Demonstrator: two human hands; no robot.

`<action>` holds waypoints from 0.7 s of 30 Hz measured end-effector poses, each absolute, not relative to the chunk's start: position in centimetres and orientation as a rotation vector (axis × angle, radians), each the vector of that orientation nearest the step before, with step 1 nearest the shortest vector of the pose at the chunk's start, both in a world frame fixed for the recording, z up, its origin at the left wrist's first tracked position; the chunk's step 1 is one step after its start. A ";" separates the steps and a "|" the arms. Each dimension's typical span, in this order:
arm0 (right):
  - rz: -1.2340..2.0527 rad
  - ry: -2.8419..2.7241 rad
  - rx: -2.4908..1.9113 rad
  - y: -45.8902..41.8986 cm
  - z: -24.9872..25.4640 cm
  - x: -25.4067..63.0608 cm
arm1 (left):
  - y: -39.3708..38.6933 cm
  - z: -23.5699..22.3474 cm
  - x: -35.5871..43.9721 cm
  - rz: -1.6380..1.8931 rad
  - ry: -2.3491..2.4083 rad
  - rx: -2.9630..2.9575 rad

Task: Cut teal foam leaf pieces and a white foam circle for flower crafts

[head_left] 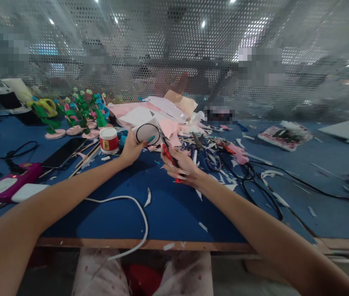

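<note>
My left hand (132, 149) pinches a piece of white paper (146, 130) with a black circle drawn on it. The paper is held up above the blue table. In my right hand (183, 164) is a pair of scissors (169, 156) with red and black handles, its blades at the paper's right edge. Whether the blades are apart or together I cannot tell. Left of my left hand stands a red and white tub (109, 140) with a white lid. White and pink paper sheets (137, 115) lie heaped behind the hands.
Craft flowers on round pink bases (75, 130), a phone (65, 153) and a purple power strip (17, 181) are on the left. A white cable (131, 198) runs over the front edge. To the right lie paper scraps, a pink glue gun (237, 153) and black cords (288, 170).
</note>
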State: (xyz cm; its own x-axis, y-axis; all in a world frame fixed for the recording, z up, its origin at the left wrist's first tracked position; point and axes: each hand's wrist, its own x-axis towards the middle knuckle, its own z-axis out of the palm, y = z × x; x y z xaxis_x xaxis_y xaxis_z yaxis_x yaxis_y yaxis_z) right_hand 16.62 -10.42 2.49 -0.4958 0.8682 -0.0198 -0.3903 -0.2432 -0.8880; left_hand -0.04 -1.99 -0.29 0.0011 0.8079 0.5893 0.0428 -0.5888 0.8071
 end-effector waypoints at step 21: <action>1.926 -1.026 -0.628 -10.9 3.0 16.6 | -2.7 0.1 0.2 1.477 0.694 1.667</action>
State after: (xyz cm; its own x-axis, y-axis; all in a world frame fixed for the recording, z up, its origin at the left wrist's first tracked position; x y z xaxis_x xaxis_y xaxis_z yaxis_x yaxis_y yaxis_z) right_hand 16.58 -10.87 2.95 -0.5185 0.8542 -0.0401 -0.4434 -0.3086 -0.8415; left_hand 0.19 -2.74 0.07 0.1732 0.8173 0.5495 -0.0988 -0.5407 0.8354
